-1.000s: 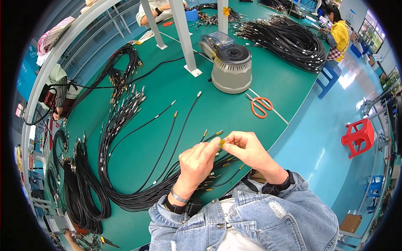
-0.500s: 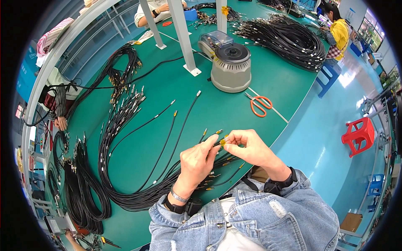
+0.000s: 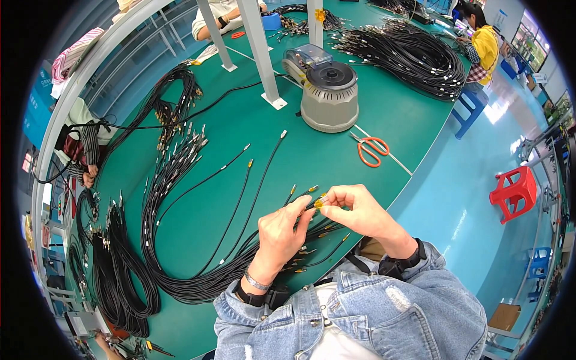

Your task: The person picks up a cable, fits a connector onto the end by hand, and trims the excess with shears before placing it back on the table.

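My left hand (image 3: pixel 281 233) is closed, its thumb and fingers pinching a black cable close to its end. A small piece of amber-yellow tape (image 3: pixel 319 203) sits on that cable end. From the right, my right hand (image 3: pixel 359 211) pinches the tape between thumb and fingertips. Under both hands runs a thick bundle of black cables (image 3: pixel 198 287), curving across the green table to the left. Some loose cable ends around my hands carry yellow tape too. The fingers hide part of the held cable end.
Beyond my hands stand a grey round tape dispenser (image 3: pixel 330 99) and orange-handled scissors (image 3: pixel 372 151). Grey metal posts (image 3: pixel 262 54) rise from the green table (image 3: pixel 396 126). More cable coils (image 3: pixel 414 57) lie far right. Co-workers sit around; a red stool (image 3: pixel 513 194) stands on the floor.
My hands hold nearly the same pose at the taped cable end. At the far left, a co-worker's hands have shifted slightly.
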Tool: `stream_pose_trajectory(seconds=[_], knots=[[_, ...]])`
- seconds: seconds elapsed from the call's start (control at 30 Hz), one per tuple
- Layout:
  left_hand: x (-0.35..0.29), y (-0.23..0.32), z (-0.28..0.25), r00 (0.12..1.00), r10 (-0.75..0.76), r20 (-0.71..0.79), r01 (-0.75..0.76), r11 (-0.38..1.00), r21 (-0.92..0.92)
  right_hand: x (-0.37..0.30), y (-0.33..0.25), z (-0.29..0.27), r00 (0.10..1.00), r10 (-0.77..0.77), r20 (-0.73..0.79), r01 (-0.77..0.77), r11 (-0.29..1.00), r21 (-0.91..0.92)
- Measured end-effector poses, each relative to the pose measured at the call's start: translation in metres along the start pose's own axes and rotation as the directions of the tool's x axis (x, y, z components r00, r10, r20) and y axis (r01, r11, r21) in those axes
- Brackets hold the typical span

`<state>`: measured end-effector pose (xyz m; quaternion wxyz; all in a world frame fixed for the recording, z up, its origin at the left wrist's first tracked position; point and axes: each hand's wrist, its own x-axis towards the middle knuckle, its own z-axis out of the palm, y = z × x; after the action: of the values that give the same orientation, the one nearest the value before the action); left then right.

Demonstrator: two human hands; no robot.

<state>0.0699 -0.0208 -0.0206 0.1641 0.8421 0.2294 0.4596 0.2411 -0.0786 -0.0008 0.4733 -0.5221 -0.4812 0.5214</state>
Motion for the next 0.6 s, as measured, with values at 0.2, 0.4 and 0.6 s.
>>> stream_pose_trajectory(seconds=[0.2,0.4,0.6], knots=[[0.0023,0.0005,-0.0021,0.999,0.033,0.042,-0.033,0.999,-0.005,0.0008,-0.0002,0.0001,1.0,-0.01,-0.009,0.01,1.0,0.001],[0.0005,-0.0028,0.0,0.996,0.078,0.041,-0.079,0.997,0.008,0.0012,0.0009,0.0,1.0,-0.007,-0.003,0.007,1.0,0.018],[0.0007,-0.0016,0.0016,0.999,0.041,0.023,-0.042,0.999,0.032,0.0004,0.0008,0.0009,1.0,-0.018,-0.016,0.018,1.0,0.002]])
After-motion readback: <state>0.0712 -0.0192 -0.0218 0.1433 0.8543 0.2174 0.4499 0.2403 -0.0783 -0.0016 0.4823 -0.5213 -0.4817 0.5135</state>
